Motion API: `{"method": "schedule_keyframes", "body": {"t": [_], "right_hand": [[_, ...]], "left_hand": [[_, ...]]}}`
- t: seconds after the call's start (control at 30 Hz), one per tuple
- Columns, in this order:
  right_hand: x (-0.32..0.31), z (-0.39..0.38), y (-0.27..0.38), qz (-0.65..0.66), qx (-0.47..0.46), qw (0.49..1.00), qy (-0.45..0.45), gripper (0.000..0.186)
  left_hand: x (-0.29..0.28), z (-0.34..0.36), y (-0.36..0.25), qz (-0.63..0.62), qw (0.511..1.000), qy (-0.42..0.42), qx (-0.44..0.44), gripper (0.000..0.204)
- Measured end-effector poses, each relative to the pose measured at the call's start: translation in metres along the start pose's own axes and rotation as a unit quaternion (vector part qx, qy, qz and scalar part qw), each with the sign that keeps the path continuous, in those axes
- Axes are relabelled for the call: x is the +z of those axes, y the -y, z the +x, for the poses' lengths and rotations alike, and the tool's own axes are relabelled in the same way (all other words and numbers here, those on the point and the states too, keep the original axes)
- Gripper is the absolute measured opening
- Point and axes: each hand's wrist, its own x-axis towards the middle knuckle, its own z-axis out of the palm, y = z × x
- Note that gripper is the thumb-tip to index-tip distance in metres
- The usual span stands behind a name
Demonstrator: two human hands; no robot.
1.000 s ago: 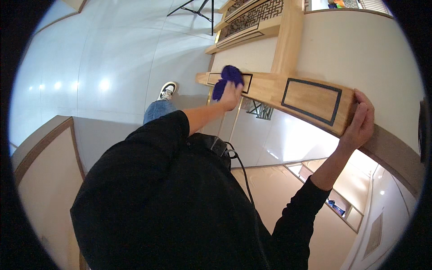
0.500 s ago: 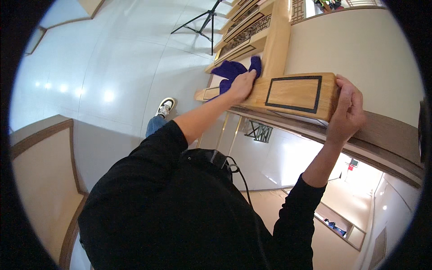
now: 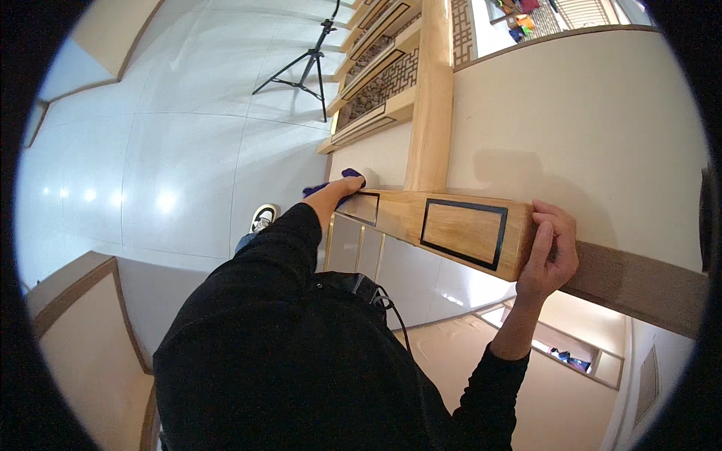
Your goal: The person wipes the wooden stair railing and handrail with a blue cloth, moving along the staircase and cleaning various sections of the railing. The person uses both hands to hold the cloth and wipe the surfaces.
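Note:
A pale wooden beam (image 3: pixel 464 233) with dark rectangular outlines on its face runs across in front of me. At its left, lower end my left hand (image 3: pixel 350 185) holds a dark purple cloth (image 3: pixel 316 191) against the wood; part of the cloth is hidden behind my wrist. My right hand (image 3: pixel 553 244) grips the beam's right end, with its bent fingers over the corner and edge. Another wooden piece (image 3: pixel 430 98) meets the beam from behind, near its middle.
Wooden shelving (image 3: pixel 376 98) with lattice panels stands beyond the beam, a black tripod (image 3: pixel 308 71) left of it. A cream wall panel (image 3: pixel 571 120) fills the right, above a brown ledge (image 3: pixel 639 289). A low partition (image 3: pixel 83 323) stands at left; colourful items (image 3: pixel 523 26) lie far off.
My left hand has slid the purple cloth along the beam from near its middle to the left end. My right hand stays at the right end. The whole view has shifted.

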Motion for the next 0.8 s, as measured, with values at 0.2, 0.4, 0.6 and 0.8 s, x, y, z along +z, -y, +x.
{"method": "schedule_keyframes", "body": {"t": [0.2,0.4,0.6,0.8], "right_hand": [[-0.002,0.001,0.003,-0.024,0.016,1.0,-0.007,0.012],[-0.014,0.004,0.001,-0.049,0.001,0.998,-0.048,0.012],[-0.017,0.004,-0.003,-0.02,-0.012,0.993,-0.114,0.012],[-0.009,0.013,-0.042,0.009,-0.137,0.978,-0.156,0.012]], "left_hand": [[-0.006,-0.055,-0.059,-0.018,0.985,0.056,0.163,0.046],[-0.002,-0.155,-0.157,-0.348,0.934,0.059,0.052,0.038],[-0.005,-0.187,-0.143,-0.175,0.969,-0.04,0.169,0.042],[-0.004,-0.283,-0.208,-0.292,0.921,0.024,0.257,0.035]]}}
